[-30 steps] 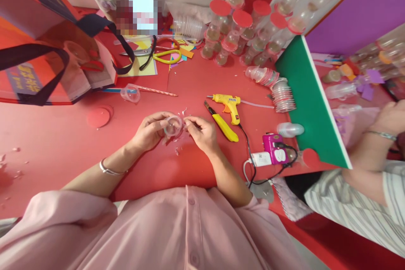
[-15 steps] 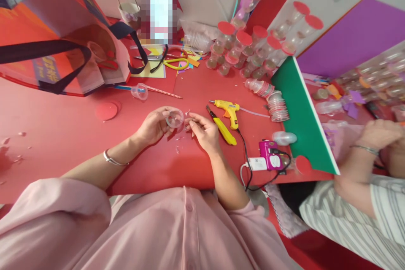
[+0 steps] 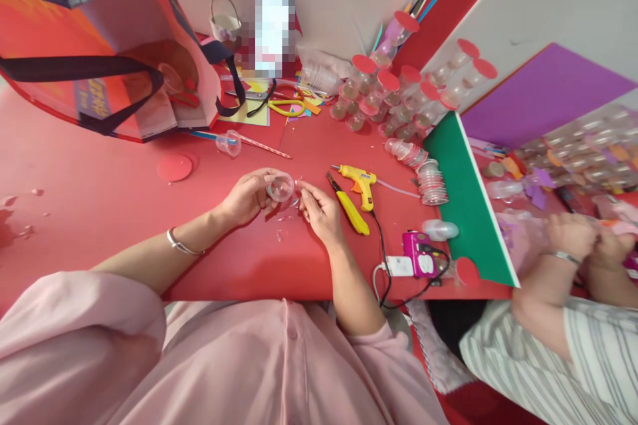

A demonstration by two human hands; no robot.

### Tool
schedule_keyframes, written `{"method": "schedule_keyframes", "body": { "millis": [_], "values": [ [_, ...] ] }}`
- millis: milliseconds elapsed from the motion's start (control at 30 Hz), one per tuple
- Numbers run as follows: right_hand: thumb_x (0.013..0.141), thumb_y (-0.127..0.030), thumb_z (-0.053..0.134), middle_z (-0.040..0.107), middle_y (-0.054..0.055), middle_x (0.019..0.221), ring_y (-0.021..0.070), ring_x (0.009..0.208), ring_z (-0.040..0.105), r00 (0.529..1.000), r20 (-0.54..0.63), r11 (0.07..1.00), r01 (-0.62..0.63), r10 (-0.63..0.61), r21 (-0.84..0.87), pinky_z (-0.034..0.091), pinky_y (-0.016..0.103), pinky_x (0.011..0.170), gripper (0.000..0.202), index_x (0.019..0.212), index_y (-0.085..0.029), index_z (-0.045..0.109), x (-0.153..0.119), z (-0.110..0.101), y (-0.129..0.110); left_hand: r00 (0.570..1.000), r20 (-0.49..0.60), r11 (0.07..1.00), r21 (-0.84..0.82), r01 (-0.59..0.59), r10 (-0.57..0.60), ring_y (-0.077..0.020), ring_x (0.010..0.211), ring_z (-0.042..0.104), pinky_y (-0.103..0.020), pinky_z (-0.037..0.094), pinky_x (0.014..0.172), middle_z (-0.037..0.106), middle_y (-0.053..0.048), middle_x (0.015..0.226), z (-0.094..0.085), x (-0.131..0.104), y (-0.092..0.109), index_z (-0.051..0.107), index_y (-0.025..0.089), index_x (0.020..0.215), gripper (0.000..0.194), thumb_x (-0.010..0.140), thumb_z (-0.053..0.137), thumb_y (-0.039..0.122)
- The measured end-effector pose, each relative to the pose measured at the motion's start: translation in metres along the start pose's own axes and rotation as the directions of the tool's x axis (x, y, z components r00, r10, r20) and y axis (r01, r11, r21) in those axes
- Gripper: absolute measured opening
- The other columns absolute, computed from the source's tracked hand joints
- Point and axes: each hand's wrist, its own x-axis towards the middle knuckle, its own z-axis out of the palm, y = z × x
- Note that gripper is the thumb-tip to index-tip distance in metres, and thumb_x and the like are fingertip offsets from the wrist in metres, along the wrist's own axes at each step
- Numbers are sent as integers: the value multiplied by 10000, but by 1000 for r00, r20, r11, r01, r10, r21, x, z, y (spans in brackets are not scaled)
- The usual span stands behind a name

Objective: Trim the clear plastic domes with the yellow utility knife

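My left hand (image 3: 249, 196) is closed around the side of a small clear plastic cup (image 3: 280, 188), its round rim tilted toward me. Close to the cup's right side, my right hand (image 3: 319, 209) is pinched on a tiny pale piece that I cannot make out. Clear scraps (image 3: 280, 234) lie on the red table just below the hands. To the right of my right hand rest a yellow utility knife (image 3: 351, 211) and a yellow hot glue gun (image 3: 363, 182) with a translucent glue stick in its back.
Red-capped clear cup figures (image 3: 369, 89) stand at the back. Stacked cups (image 3: 432, 182) lie beside a green divider (image 3: 468, 192). A large bag (image 3: 114, 73) fills the back left, with scissors (image 3: 286, 106) near it. A magenta power box (image 3: 419, 254) with cables sits front right. A co-worker's hands (image 3: 573, 239) are beyond the divider.
The camera view has shifted slightly. My right fingers have drawn into a tighter pinch beside the cup, while my left hand keeps hold of it.
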Motion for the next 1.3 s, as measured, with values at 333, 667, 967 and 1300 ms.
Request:
{"method": "schedule_keyframes", "body": {
  "millis": [333,667,967,1300],
  "values": [
    [932,-543,704,774,32,868,181,795,705,995,-38,975,87,-97,-206,558,287,771,322,937,-223,738,-1,-1,-13,1000,20,1000,-14,4,-3,-131,470,604,-212,450,333,735,-92,792,-4,0,-2,740,73,1088,404,873,782,413],
    [1025,-616,546,651,14,706,152,690,611,976,-64,904,169,-210,-392,474,274,712,514,684,-236,604,-4,0,-15,997,78,1000,-20,-2,3,-227,656,756,-308,629,465,777,-118,890,-12,2,-7,719,118,1224,477,892,810,449],
    [902,-597,730,758,19,752,133,580,615,999,-42,996,-27,23,-83,489,250,572,389,916,-209,760,-6,5,-17,998,-31,998,-23,-53,53,-251,1011,796,-424,667,944,791,-127,1173,-2,0,-12,747,160,1235,510,768,934,241],
    [973,-547,660,763,-9,726,146,564,630,999,-44,985,-16,8,-173,545,279,623,395,1167,-245,825,-3,-1,-12,989,20,972,181,-148,147,-263,969,795,-389,685,839,762,-151,1216,0,-7,-13,716,147,1175,493,757,940,280]
  ]
}}
